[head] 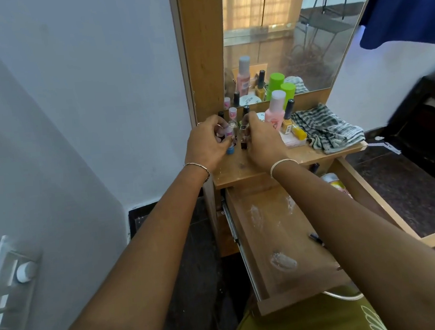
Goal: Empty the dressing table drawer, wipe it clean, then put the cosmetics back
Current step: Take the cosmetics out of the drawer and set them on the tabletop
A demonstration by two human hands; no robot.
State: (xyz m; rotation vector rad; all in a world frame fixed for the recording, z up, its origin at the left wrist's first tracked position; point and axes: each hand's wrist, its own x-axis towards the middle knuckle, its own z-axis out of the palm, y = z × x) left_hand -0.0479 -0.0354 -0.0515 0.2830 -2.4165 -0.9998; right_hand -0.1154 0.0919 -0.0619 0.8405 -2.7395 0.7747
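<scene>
Wooden drawer (276,239) pulled open below both arms.
Small bottles (230,134) on the tabletop (238,170) are gripped by the left hand (206,146) and right hand (260,140), set close together.

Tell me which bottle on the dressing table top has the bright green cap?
The tall bottle at the back, against the mirror. The pink bottle beside it has a pale cap; the yellow one, black.

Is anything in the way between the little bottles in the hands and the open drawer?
Nothing visible blocks the way. The little bottles stand on the tabletop, and the open drawer sits right below its front edge. Only the right forearm crosses above the drawer.
</scene>
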